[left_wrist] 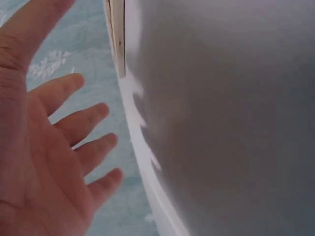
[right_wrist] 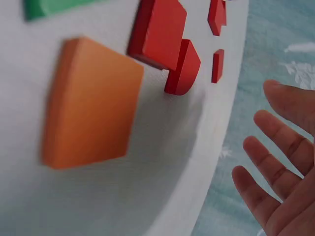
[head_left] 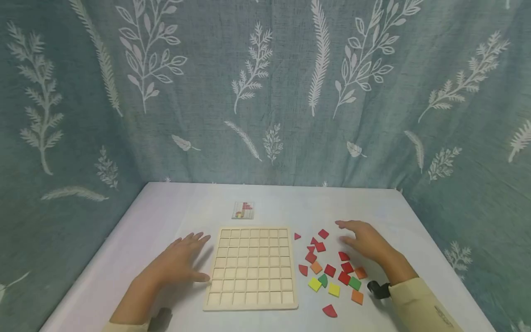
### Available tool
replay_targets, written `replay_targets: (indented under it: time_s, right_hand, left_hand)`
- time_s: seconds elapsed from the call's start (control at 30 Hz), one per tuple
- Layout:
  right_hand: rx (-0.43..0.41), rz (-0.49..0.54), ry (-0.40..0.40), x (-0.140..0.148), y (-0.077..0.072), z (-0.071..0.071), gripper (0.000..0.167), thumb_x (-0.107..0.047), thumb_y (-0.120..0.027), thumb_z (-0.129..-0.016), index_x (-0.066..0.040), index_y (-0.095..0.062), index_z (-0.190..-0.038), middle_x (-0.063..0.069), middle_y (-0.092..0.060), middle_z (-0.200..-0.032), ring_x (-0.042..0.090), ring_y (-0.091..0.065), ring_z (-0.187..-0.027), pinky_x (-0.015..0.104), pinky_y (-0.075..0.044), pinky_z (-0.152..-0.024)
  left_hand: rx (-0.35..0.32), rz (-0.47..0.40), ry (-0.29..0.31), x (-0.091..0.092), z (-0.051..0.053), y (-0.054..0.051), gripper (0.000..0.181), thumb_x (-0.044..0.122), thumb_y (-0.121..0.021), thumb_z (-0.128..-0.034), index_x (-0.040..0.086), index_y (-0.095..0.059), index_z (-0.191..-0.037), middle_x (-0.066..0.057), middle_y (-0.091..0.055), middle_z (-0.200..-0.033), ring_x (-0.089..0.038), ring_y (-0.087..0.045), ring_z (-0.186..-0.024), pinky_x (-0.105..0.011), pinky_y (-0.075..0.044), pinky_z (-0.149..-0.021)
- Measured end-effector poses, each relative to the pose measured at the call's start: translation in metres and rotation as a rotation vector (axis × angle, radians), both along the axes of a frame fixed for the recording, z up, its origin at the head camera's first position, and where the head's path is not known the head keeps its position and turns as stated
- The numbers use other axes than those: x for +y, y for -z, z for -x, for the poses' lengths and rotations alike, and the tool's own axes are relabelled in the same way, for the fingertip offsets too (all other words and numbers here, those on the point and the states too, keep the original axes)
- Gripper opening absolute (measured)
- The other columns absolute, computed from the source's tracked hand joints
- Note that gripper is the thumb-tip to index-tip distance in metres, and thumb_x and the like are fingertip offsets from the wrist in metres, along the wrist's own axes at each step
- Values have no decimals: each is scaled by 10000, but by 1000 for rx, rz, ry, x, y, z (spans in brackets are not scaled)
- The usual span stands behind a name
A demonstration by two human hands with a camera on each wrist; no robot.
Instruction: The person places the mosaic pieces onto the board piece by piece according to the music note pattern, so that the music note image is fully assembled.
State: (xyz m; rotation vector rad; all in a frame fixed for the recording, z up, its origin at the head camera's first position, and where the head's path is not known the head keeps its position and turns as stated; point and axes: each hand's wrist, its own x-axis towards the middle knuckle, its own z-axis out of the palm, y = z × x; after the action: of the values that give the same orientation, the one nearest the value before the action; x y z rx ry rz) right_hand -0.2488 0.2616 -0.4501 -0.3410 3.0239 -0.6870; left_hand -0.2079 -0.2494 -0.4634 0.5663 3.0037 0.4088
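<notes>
A pale wooden grid board (head_left: 250,305) lies in the middle of the white table, its square cells bare. My left hand (head_left: 179,260) is beside its left edge, fingers spread, the thumb close to the frame; whether it touches cannot be told. In the left wrist view that hand (left_wrist: 49,162) holds nothing. To the right of the board lie loose flat pieces: red squares (head_left: 344,278), red quarter-rounds, small red triangles, yellow squares (head_left: 333,289), orange squares (right_wrist: 96,105) and green pieces (head_left: 354,283). My right hand (head_left: 367,240) hovers right of them, fingers extended, holding nothing.
Behind the board lies a small picture card (head_left: 243,210) showing red, brown and yellow shapes. Dark wrist cameras (head_left: 378,290) sit under the forearms. A leaf-patterned green-blue curtain (head_left: 265,92) surrounds the white table (head_left: 186,203) at the back and sides.
</notes>
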Motion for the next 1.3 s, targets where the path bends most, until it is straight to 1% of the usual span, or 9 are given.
replay_targets:
  time_s: [0.1,0.23,0.3,0.4,0.63,0.8,0.9,1.17,1.3]
  right_hand:
    - [-26,6,-32,-4,2,10,523,-216,-728,-882,-133,-570,-1374,144,-557,-1360,382,-454,-1291,569,-414,-1004]
    - [-69,-17,-73,-9,1,20,459,-214,-741,-871,-140,-623,-1309,116,-583,-1326,362,-476,-1276,553,-429,-999]
    - [-88,-40,-93,-11,1,24,431,-209,-756,-857,-147,-647,-1270,85,-602,-1301,337,-495,-1266,527,-441,-997]
    - [-100,-77,-145,-17,0,31,394,-197,-776,-837,-159,-675,-1216,38,-636,-1236,306,-538,-1225,488,-476,-970]
    - [-53,-177,-284,-25,2,45,309,-160,-789,-822,-205,-712,-1118,-86,-666,-1109,195,-590,-1145,418,-499,-958]
    - [-23,-274,-358,-27,2,50,293,-153,-783,-826,-178,-727,-1112,-66,-677,-1100,194,-599,-1123,407,-506,-948]
    - [-16,-328,-390,-27,-1,48,292,-150,-791,-817,-150,-735,-1103,-44,-684,-1079,209,-611,-1100,405,-518,-929]
    - [-3,-363,-390,-29,0,51,297,-218,-836,-769,-189,-755,-1053,-124,-673,-985,136,-633,-1011,330,-544,-876]
    - [-14,-360,-384,-32,3,56,293,-223,-839,-766,-195,-755,-1045,-156,-654,-931,100,-636,-958,306,-551,-851]
  left_hand:
    - [-40,-5,-1,1,4,4,1183,753,-750,-543,113,-419,-1481,-146,-395,-1506,-421,-298,-1387,-606,-208,-1115]
    - [-144,-81,-24,2,12,11,1188,685,-815,-496,177,-411,-1492,-78,-375,-1529,-375,-265,-1415,-586,-212,-1123]
    - [-197,-126,-31,4,15,16,1202,661,-830,-467,200,-409,-1494,-53,-356,-1541,-357,-227,-1433,-576,-180,-1136]
    - [-232,-171,-3,3,19,20,1207,636,-830,-434,180,-433,-1479,-63,-356,-1540,-370,-185,-1443,-582,-117,-1145]
    - [-245,-261,114,-3,22,28,1140,577,-830,-494,120,-447,-1466,-115,-334,-1544,-391,-97,-1455,-589,10,-1140]
    - [-229,-315,176,-8,21,33,1105,570,-813,-561,125,-410,-1489,-105,-297,-1561,-375,-54,-1463,-588,60,-1132]
    - [-220,-332,190,-7,16,34,1082,576,-804,-592,137,-403,-1495,-78,-290,-1567,-357,-44,-1467,-583,71,-1131]
    - [-186,-324,227,-9,14,31,986,575,-748,-687,103,-413,-1485,-125,-283,-1564,-396,-49,-1457,-602,71,-1120]
    - [-176,-313,218,-7,14,34,1062,610,-771,-635,100,-402,-1490,-132,-269,-1568,-402,-40,-1456,-606,67,-1118]
